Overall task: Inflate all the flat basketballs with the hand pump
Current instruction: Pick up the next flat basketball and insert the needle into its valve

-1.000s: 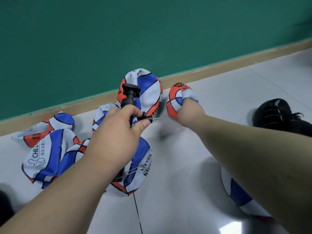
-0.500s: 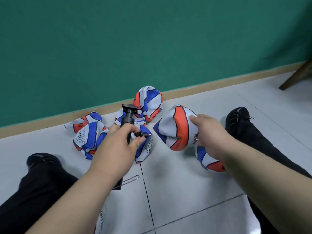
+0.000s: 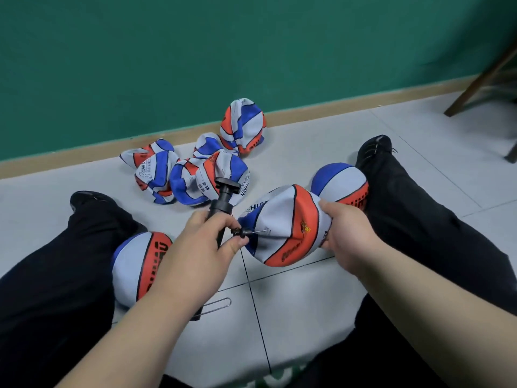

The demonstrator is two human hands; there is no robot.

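Between the black-trousered legs (image 3: pixel 425 225), the left hand (image 3: pixel 204 247) is wrapped around the barrel of the black hand pump (image 3: pixel 223 201). The pump's needle (image 3: pixel 257 232) points right, its tip at a white panel of the flat basketball (image 3: pixel 282 219) (whether it has gone in is unclear). The right hand (image 3: pixel 347 238) pinches that ball by a fold. A round ball (image 3: pixel 137 267) rests against the left thigh, and another round one (image 3: pixel 340 179) sits by the right shin. Further out, a heap of flat balls (image 3: pixel 193 172) lies near the skirting (image 3: pixel 307 113).

forearms (image 3: pixel 140 317) bare | trousers (image 3: pixel 419 225) black | 2 shoes (image 3: pixel 373 149) black, laced
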